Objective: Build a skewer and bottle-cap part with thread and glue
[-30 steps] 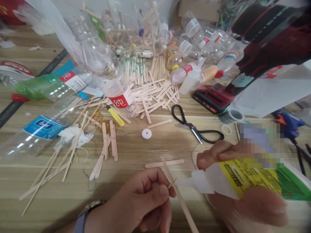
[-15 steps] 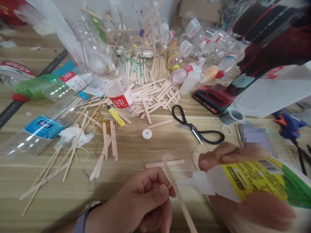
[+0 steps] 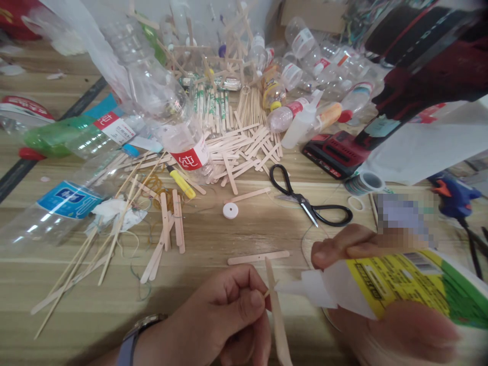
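Observation:
My left hand (image 3: 232, 310), with a watch at the wrist, pinches a thin wooden skewer (image 3: 267, 293) between thumb and index finger. Its tip meets a popsicle stick (image 3: 277, 317), which stands slanted just right of the fingertips. My right hand (image 3: 415, 325) is wrapped round a glue bottle (image 3: 396, 282) with a yellow and green label, tipped on its side. The bottle's white nozzle (image 3: 290, 288) points left, right at the spot where skewer and popsicle stick meet. Whether glue is flowing cannot be made out. Another popsicle stick (image 3: 258, 257) lies flat just beyond my left hand.
Black-handled scissors (image 3: 305, 201) and a white disc (image 3: 230, 210) lie ahead of my hands. A red and black cordless drill (image 3: 339, 152) stands at the right, near a blue glue gun (image 3: 455, 195). Plastic bottles (image 3: 190, 152), loose popsicle sticks (image 3: 244, 147) and skewers (image 3: 84, 259) cover the back and left.
The popsicle stick at my left fingertips has swung round the skewer, its top moving right and its lower end left. Both hands and the bottle have barely moved.

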Action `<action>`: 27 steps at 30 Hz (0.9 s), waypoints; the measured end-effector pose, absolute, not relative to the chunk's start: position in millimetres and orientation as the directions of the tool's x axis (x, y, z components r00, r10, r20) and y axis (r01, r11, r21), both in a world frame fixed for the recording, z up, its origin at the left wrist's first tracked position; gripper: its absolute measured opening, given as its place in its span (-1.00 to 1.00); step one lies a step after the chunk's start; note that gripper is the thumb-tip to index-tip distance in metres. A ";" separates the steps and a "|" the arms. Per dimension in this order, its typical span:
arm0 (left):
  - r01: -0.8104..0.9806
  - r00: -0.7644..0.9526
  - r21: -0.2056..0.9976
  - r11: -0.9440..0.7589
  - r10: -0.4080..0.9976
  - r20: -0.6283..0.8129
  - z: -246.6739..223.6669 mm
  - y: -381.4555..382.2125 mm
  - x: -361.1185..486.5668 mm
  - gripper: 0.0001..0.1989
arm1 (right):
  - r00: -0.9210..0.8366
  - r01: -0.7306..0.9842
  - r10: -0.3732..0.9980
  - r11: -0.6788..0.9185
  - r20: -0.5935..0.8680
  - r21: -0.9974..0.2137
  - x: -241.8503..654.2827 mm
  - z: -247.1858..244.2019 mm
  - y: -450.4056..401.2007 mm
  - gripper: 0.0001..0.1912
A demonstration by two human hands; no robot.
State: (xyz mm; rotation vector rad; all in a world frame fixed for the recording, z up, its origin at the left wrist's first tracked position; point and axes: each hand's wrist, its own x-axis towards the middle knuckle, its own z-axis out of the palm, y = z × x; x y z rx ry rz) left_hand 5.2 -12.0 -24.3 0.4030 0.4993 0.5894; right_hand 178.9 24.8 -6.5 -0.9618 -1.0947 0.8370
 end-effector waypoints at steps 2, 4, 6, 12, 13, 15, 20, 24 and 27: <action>-0.417 0.719 0.500 0.759 0.612 -0.330 -25.6 -12.5 5.1 -0.66 | 0.238 -0.092 0.918 0.347 0.317 -0.934 179.5 -5.3 24.8 -0.51; -0.416 0.722 0.505 0.756 0.612 -0.323 -27.4 -13.3 4.9 -0.67 | 0.226 -0.107 0.927 0.328 0.299 -0.939 179.9 -3.8 25.1 -0.53; -0.399 0.727 0.509 0.762 0.602 -0.331 -28.4 -13.9 4.6 -0.70 | 0.221 -0.127 0.937 0.303 0.271 -0.944 179.7 -2.6 25.6 -0.54; -0.368 0.735 0.511 0.777 0.580 -0.352 -25.1 -13.4 3.1 -0.71 | 0.215 -0.182 0.954 0.247 0.207 -0.952 179.4 -0.7 25.7 -0.52; -0.364 0.738 0.507 0.781 0.574 -0.354 -24.6 -13.2 2.7 -0.69 | 0.217 -0.182 0.954 0.247 0.206 -0.952 179.5 -0.5 25.6 -0.54; -0.365 0.744 0.510 0.779 0.573 -0.343 -24.4 -12.9 2.2 -0.65 | 0.206 -0.191 0.960 0.232 0.192 -0.954 179.4 -0.5 25.7 -0.55; -0.359 0.745 0.509 0.783 0.568 -0.349 -26.6 -13.8 3.2 -0.61 | 0.228 -0.205 0.955 0.238 0.190 -0.949 177.5 -1.5 27.5 -0.56; -0.341 0.746 0.489 0.803 0.548 -0.380 -26.0 -14.8 3.6 -0.59 | 0.208 -0.205 0.953 0.261 0.219 -0.943 176.7 0.2 28.3 -0.58; -0.337 0.736 0.487 0.806 0.548 -0.397 -24.3 -14.2 3.3 -0.59 | 0.178 -0.220 0.955 0.275 0.239 -0.936 176.4 1.7 28.3 -0.62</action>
